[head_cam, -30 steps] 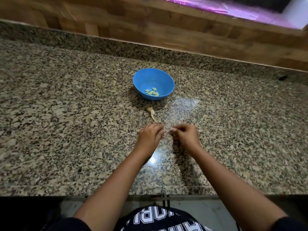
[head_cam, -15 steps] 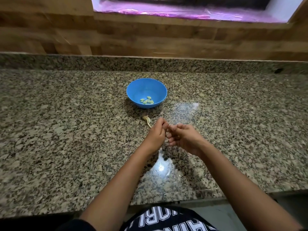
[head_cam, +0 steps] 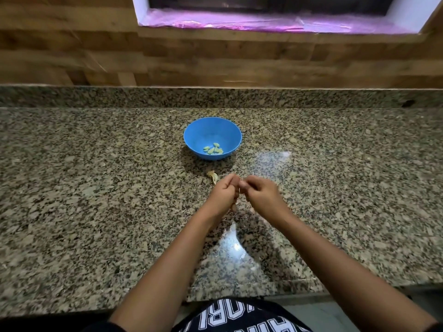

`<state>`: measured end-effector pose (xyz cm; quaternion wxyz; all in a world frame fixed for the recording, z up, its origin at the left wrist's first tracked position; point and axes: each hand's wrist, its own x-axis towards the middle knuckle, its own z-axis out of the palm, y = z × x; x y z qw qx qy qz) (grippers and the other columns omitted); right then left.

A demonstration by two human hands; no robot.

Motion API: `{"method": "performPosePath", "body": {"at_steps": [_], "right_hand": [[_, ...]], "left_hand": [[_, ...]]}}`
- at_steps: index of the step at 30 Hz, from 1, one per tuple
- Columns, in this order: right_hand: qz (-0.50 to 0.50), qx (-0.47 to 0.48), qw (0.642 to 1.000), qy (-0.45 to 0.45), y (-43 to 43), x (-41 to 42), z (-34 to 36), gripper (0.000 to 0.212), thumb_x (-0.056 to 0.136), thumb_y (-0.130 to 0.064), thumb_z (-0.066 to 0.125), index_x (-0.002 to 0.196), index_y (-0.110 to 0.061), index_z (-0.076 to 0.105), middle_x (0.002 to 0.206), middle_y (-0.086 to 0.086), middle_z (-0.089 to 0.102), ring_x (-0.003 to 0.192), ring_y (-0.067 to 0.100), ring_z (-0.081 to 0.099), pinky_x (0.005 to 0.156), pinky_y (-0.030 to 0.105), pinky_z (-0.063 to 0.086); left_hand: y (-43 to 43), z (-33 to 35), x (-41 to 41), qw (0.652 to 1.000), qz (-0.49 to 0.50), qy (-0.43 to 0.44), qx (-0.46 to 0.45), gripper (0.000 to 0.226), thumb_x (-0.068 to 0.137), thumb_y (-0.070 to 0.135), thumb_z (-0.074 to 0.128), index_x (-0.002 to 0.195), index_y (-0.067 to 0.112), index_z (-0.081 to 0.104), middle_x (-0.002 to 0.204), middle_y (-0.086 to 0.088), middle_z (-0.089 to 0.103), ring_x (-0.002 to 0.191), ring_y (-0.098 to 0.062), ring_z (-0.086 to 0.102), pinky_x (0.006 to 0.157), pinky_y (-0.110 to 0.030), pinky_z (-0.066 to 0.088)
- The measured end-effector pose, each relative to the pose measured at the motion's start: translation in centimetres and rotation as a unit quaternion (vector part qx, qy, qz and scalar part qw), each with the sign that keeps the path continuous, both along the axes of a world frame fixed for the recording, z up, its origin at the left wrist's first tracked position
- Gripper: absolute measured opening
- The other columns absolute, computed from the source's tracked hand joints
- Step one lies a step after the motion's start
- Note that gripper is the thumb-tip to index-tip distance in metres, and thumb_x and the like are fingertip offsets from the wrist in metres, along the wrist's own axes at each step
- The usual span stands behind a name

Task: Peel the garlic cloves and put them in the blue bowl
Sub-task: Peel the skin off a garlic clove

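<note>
Left hand (head_cam: 223, 195) and right hand (head_cam: 261, 195) now nearer the blue bowl (head_cam: 211, 131).

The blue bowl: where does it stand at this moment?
In the head view the blue bowl stands near the middle of the granite counter, beyond the left hand; a dry garlic stalk lies between them.

Blue bowl (head_cam: 203, 130): round, upright on the counter (head_cam: 96, 188), its inside in plain view.

Peeled cloves (head_cam: 213, 149): small cluster, pale yellow-green, loose on the bowl's floor toward its near side.

Garlic husk (head_cam: 212, 176): tan, papery, thin stalk, lying flat near the bowl's front but not touching it.

Garlic piece (head_cam: 239, 188): pale, pinched between the fingertips of the left hand (head_cam: 223, 195) and right hand (head_cam: 261, 195), too blurred to tell clove from skin.
</note>
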<state>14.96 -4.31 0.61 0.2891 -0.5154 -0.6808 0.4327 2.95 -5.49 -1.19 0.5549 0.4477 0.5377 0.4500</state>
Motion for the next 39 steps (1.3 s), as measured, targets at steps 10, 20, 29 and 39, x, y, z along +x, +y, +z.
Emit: {"method": "performPosePath", "body": {"at_steps": [10, 20, 29, 39], "right_hand": [[0.014, -0.054, 0.998, 0.009, 0.8, -0.5, 1.0, 0.026, 0.096, -0.020, 0.051, 0.078, -0.002, 0.058, 0.057, 0.000, 0.048, 0.047, 0.010, 0.039, 0.044, 0.025, 0.032], [0.035, -0.134, 0.990, 0.017, 0.6, 0.0, 0.3, 0.014, 0.095, -0.008, 0.049, 0.094, 0.001, 0.060, 0.073, 0.007, 0.060, 0.056, 0.012, 0.055, 0.050, 0.022, 0.049], [0.055, -0.066, 0.994, -0.065, 1.2, -2.9, -0.9, 0.017, 0.094, -0.017, 0.051, 0.097, -0.011, 0.067, 0.072, -0.002, 0.059, 0.061, 0.013, 0.052, 0.059, 0.030, 0.045], [0.082, 0.019, 0.987, -0.135, 1.9, -4.3, -2.1, 0.021, 0.092, -0.017, 0.053, 0.103, -0.010, 0.070, 0.093, 0.005, 0.068, 0.079, 0.014, 0.061, 0.071, 0.025, 0.052]], "left_hand": [[0.8, 0.4, -1.4, 0.999, -0.030, -0.017, -0.015, 0.029, 0.103, 0.023, 0.034, 0.079, 0.013, 0.046, 0.050, 0.006, 0.035, 0.039, -0.005, 0.032, 0.038, -0.023, 0.036], [-0.2, -2.2, -2.1, 0.997, -0.013, -0.033, -0.065, 0.025, 0.101, 0.025, 0.038, 0.087, 0.008, 0.049, 0.066, -0.003, 0.043, 0.051, -0.011, 0.045, 0.048, -0.027, 0.051], [-0.8, -3.3, -4.4, 0.983, 0.091, 0.153, -0.054, 0.028, 0.100, 0.036, 0.038, 0.081, 0.020, 0.051, 0.073, -0.005, 0.053, 0.056, -0.022, 0.057, 0.058, -0.038, 0.054], [-0.8, -3.9, -5.6, 0.984, 0.147, -0.038, -0.097, 0.018, 0.096, 0.017, 0.051, 0.089, 0.004, 0.061, 0.075, -0.008, 0.061, 0.057, -0.010, 0.062, 0.056, -0.022, 0.056]]}}
